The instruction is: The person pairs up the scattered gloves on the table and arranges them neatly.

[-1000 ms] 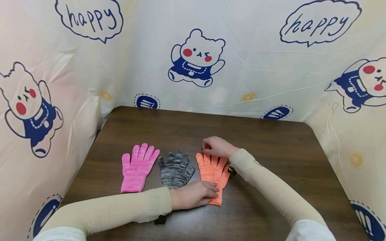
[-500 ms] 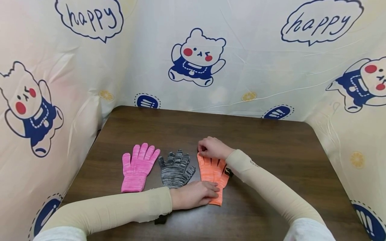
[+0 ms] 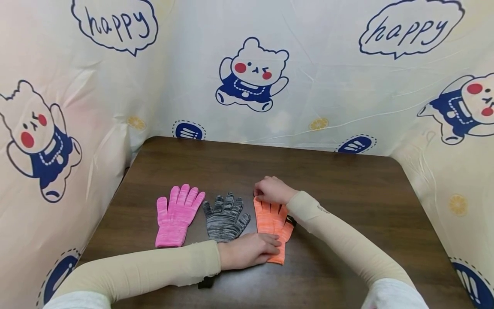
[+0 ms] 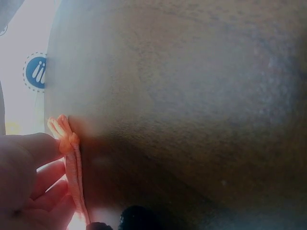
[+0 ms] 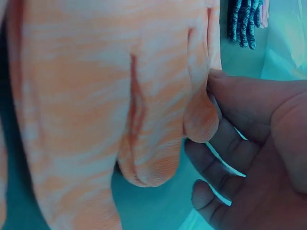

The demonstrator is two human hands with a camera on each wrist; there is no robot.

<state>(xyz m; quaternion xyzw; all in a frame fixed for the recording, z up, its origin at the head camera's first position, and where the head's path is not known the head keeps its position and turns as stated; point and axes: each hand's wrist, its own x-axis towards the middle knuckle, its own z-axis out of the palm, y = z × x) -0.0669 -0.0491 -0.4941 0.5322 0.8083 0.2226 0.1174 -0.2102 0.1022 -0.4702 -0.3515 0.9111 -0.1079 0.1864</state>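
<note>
An orange knit glove (image 3: 271,221) lies on the table, fingers pointing away and cuff toward me. My left hand (image 3: 247,251) is over its cuff; in the left wrist view the thumb (image 4: 45,147) and fingers pinch the bunched orange fabric. At the far end my right hand (image 3: 273,190) pinches the leftmost glove finger (image 5: 201,120) between thumb and fingertips, as the right wrist view shows up close. Left of it lies a grey-black striped glove (image 3: 225,221), its cuff hidden by my left arm. A pink glove (image 3: 176,214) is flat farther left.
The dark wooden table (image 3: 339,184) has rounded far corners. Pale curtains (image 3: 185,86) with cartoon bears surround it on three sides. A small black object (image 3: 206,282) shows below the left sleeve.
The right hand has shifted slightly left, from above the middle glove fingers to the leftmost one, and has hold of its tip. The left hand stays in place.
</note>
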